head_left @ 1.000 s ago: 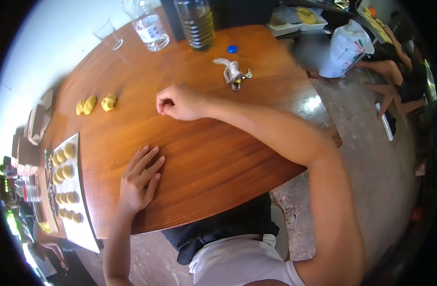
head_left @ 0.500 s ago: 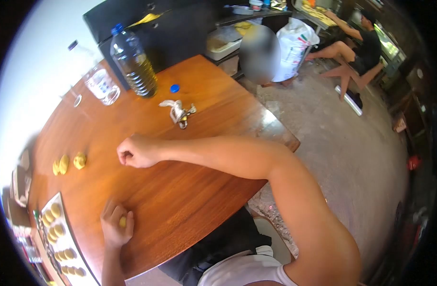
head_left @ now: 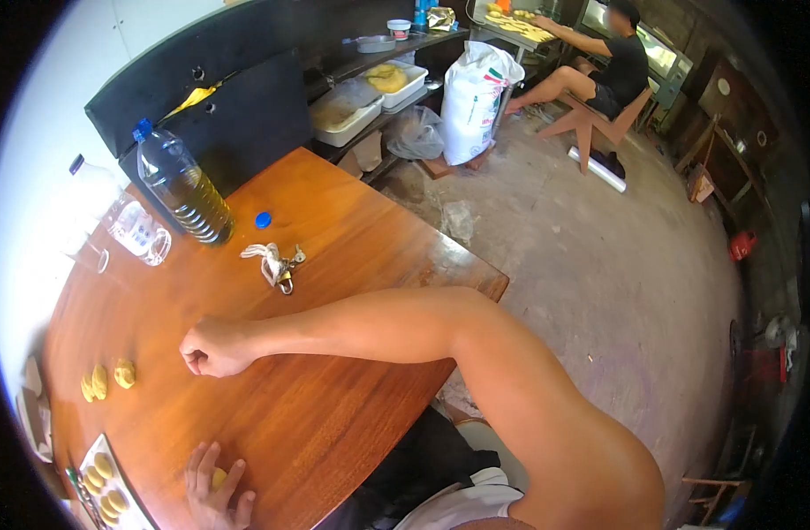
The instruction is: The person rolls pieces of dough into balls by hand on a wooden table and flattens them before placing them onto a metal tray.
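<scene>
The left hand [head_left: 211, 505] splays over a yellow dough ball [head_left: 219, 478] at lower left, grip impossible to tell, while the right hand [head_left: 218, 346] sits clenched left of centre, three dough lumps [head_left: 99, 382] at far left.

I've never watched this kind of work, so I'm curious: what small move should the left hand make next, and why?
I'd suggest gently rolling the yellow lump against the wooden tabletop with the left hand, perhaps to smooth it: that hand already partly covers it, and the pieces on the white tray look smooth and rounded.
</scene>
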`<state>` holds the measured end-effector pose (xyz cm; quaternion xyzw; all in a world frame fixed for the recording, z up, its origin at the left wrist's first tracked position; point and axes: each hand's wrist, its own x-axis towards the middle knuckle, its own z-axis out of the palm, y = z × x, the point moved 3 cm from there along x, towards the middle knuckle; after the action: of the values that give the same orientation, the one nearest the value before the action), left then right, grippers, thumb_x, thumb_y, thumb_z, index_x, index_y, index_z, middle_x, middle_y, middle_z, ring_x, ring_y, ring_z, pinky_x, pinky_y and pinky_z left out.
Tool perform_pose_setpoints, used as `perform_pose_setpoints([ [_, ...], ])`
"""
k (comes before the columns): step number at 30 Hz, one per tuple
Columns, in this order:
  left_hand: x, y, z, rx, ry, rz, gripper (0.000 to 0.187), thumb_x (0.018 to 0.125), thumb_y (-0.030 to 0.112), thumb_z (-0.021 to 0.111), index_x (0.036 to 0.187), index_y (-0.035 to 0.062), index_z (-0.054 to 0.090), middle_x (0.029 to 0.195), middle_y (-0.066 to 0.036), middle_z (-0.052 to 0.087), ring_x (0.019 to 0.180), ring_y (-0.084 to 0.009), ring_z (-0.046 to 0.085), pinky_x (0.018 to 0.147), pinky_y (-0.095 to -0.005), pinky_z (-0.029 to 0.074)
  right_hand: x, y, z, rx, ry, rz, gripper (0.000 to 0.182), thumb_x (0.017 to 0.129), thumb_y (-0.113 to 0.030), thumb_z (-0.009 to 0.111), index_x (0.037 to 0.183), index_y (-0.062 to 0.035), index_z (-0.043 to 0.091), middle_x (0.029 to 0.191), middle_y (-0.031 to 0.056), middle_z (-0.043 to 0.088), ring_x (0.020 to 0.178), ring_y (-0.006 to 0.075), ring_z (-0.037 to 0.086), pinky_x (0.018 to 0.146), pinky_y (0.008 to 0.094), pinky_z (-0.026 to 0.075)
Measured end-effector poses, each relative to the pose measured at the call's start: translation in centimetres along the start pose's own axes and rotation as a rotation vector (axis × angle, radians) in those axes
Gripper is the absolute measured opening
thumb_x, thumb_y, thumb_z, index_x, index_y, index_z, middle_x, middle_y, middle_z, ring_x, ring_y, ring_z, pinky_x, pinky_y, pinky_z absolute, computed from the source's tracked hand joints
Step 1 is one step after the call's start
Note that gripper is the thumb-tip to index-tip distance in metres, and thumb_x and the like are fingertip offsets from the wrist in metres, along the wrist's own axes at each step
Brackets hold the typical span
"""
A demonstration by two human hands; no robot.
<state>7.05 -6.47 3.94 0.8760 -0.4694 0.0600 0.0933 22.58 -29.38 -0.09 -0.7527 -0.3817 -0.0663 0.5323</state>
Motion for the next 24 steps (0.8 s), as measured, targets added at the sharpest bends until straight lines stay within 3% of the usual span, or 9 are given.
perform_pose_setpoints([
  [2, 1.4, -0.1, 0.3, -0.096, 0.014, 0.044, 0.027, 0.084, 0.006, 0.061, 0.107, -0.0050, 0.070, 0.130, -0.028, 0.059, 0.124, -0.0527, 0.053, 0.102, -0.0538, 0.046, 0.3, 0.0, 0.0, 0.028, -0.017, 0.021, 0.012, 0.078, 0.000, 0.058, 0.077, -0.0032, 0.069, 0.079, 0.0124, 0.073, 0.073, 0.0289, 0.070, 0.067, 0.0386, 0.054],
  [4, 1.2, -1.1, 1.6, -0.209, -0.092, -0.109, 0.029, 0.086, 0.006, 0.059, 0.110, -0.0041, 0.073, 0.143, -0.029, 0.052, 0.139, -0.0516, 0.041, 0.111, -0.0536, 0.040, 0.3, -0.1, 0.1, 0.028, -0.012, 0.012, 0.012, 0.077, 0.000, 0.058, 0.077, -0.0034, 0.069, 0.079, 0.0122, 0.073, 0.073, 0.0289, 0.070, 0.067, 0.0387, 0.054],
  [6, 1.6, -1.4, 2.1, -0.257, 0.086, -0.144, 0.021, 0.088, 0.004, 0.058, 0.103, -0.0066, 0.068, 0.121, -0.025, 0.062, 0.122, -0.0451, 0.054, 0.100, -0.0499, 0.046, 0.1, -0.1, -0.2, 0.016, 0.011, 0.008, 0.012, 0.077, 0.000, 0.058, 0.077, -0.0035, 0.069, 0.079, 0.0120, 0.073, 0.073, 0.0289, 0.070, 0.067, 0.0388, 0.054],
  [10, -0.1, -1.1, 2.9, -0.099, 0.319, 0.014, 0.029, 0.097, 0.005, 0.063, 0.125, -0.0018, 0.066, 0.117, -0.019, 0.070, 0.106, -0.0356, 0.068, 0.093, -0.0395, 0.057, 0.2, 0.4, 0.3, -0.009, 0.006, -0.010, 0.012, 0.078, 0.000, 0.058, 0.076, -0.0038, 0.069, 0.079, 0.0122, 0.073, 0.073, 0.0279, 0.070, 0.066, 0.0377, 0.054],
  [12, -4.0, -3.7, 4.9, -0.259, 0.386, -0.612, 0.029, 0.097, 0.001, 0.062, 0.125, -0.0053, 0.065, 0.110, -0.020, 0.072, 0.102, -0.0339, 0.069, 0.089, -0.0365, 0.058, 0.3, 0.5, 0.4, 0.036, 0.006, -0.012, 0.012, 0.078, 0.000, 0.058, 0.076, -0.0041, 0.069, 0.080, 0.0121, 0.073, 0.073, 0.0280, 0.070, 0.066, 0.0379, 0.054],
  [14, -2.8, -2.4, 3.4, -0.206, 0.460, -0.540, 0.032, 0.096, 0.003, 0.064, 0.127, -0.0058, 0.063, 0.122, -0.022, 0.067, 0.111, -0.0335, 0.066, 0.094, -0.0381, 0.056, 0.3, 0.6, 0.4, 0.030, 0.003, -0.019, 0.012, 0.078, 0.000, 0.058, 0.076, -0.0041, 0.069, 0.080, 0.0121, 0.073, 0.073, 0.0279, 0.070, 0.066, 0.0379, 0.054],
  [17, -0.2, 1.1, 1.5, -0.089, 0.310, -0.616, 0.036, 0.097, 0.004, 0.064, 0.131, -0.0049, 0.060, 0.137, -0.026, 0.057, 0.126, -0.0341, 0.057, 0.096, -0.0389, 0.054, 0.3, 0.0, 0.2, 0.030, -0.015, -0.004, 0.011, 0.078, 0.000, 0.059, 0.076, -0.0039, 0.069, 0.080, 0.0120, 0.073, 0.073, 0.0277, 0.070, 0.066, 0.0378, 0.054],
  [19, 0.4, 2.2, -0.1, -0.124, 0.098, -0.451, 0.040, 0.096, 0.008, 0.064, 0.135, -0.0023, 0.058, 0.149, -0.026, 0.045, 0.138, -0.0347, 0.045, 0.102, -0.0449, 0.050, 0.4, 0.0, 0.0, 0.024, -0.022, 0.024, 0.011, 0.078, 0.000, 0.059, 0.076, -0.0039, 0.069, 0.080, 0.0120, 0.073, 0.073, 0.0277, 0.070, 0.066, 0.0377, 0.054],
  [24, -1.4, -0.2, -0.8, -0.173, 0.096, -0.273, 0.036, 0.092, 0.007, 0.065, 0.127, -0.0004, 0.062, 0.137, -0.023, 0.052, 0.130, -0.0387, 0.047, 0.104, -0.0503, 0.044, 0.2, 0.3, 0.4, 0.017, 0.023, -0.031, 0.012, 0.078, 0.002, 0.058, 0.074, -0.0041, 0.068, 0.080, 0.0122, 0.073, 0.072, 0.0288, 0.070, 0.065, 0.0384, 0.053],
])
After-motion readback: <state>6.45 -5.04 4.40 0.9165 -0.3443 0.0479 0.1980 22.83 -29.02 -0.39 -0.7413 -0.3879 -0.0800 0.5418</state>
